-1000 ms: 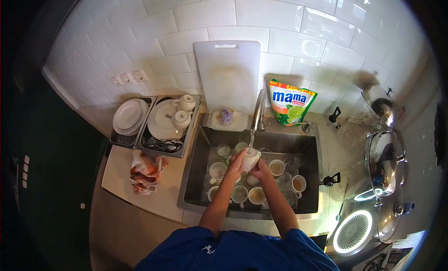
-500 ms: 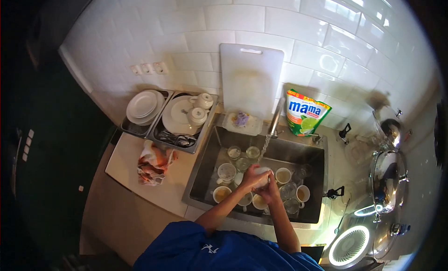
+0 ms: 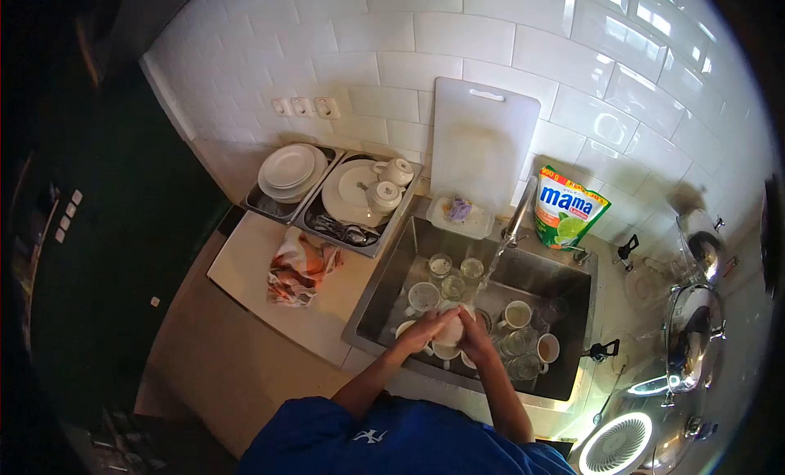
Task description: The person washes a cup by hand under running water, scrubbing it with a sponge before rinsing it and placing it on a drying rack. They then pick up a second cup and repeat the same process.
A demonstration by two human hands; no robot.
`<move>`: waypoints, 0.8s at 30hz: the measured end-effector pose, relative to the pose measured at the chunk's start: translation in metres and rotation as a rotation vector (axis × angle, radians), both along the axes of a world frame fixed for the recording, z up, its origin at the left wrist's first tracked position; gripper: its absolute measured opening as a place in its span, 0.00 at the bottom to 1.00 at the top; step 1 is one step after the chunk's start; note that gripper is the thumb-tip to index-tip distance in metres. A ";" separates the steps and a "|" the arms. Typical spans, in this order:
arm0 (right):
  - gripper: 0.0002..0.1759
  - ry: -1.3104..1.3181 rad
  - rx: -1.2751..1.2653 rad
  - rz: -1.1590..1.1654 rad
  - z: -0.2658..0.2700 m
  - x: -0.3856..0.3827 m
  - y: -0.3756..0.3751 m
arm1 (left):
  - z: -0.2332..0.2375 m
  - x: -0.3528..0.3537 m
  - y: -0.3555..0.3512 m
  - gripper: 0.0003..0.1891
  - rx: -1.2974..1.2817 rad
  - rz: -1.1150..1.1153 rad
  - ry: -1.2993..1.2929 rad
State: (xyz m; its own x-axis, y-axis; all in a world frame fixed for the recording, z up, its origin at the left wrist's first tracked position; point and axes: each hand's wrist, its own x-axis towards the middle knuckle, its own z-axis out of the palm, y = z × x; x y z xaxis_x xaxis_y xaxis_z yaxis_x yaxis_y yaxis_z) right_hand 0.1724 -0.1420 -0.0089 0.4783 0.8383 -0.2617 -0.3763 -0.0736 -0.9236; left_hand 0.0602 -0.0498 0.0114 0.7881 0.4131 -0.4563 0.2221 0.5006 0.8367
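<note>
Over the sink (image 3: 384, 305), both hands are closed around a white cup (image 3: 449, 333), mostly covered by fingers. My left hand (image 3: 420, 331) grips its left side, and my right hand (image 3: 475, 336) wraps the right side. Water runs from the faucet (image 3: 518, 213) just above the hands. Beneath and around them stand white cups, such as one with brownish liquid (image 3: 517, 315), and clear glasses (image 3: 472, 268). Another white cup (image 3: 549, 347) sits at the right of the basin.
Metal trays at the left hold plates (image 3: 289, 166), upturned cups (image 3: 384, 198) and cutlery (image 3: 347, 232). A stained cloth (image 3: 301, 266) lies on the counter. Behind the sink are a sponge dish (image 3: 459, 217), a cutting board (image 3: 482, 148) and a detergent pouch (image 3: 568, 205). A lit fan (image 3: 616, 445) stands at right.
The camera view has shifted, so the scene sits further right. My hands have come down slightly nearer my body, still around the cup, which is now turned differently between them.
</note>
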 end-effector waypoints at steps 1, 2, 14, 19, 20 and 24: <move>0.22 -0.044 0.039 0.015 0.002 -0.005 -0.005 | -0.005 -0.003 0.001 0.27 -0.087 -0.081 0.138; 0.22 -0.089 0.079 0.029 0.006 -0.008 -0.010 | -0.010 -0.005 -0.002 0.28 0.062 0.003 0.093; 0.29 0.185 0.001 0.108 0.037 -0.012 0.006 | -0.002 -0.013 -0.019 0.29 0.465 0.327 -0.023; 0.29 -0.556 0.161 0.094 0.025 -0.003 0.018 | 0.014 -0.008 -0.027 0.28 0.606 0.570 -0.185; 0.30 -0.326 -0.034 0.105 0.009 -0.001 0.024 | 0.002 -0.011 -0.017 0.28 0.255 0.437 -0.009; 0.27 -0.262 -0.114 0.140 0.022 -0.005 0.025 | -0.003 -0.011 -0.023 0.30 0.136 0.455 0.019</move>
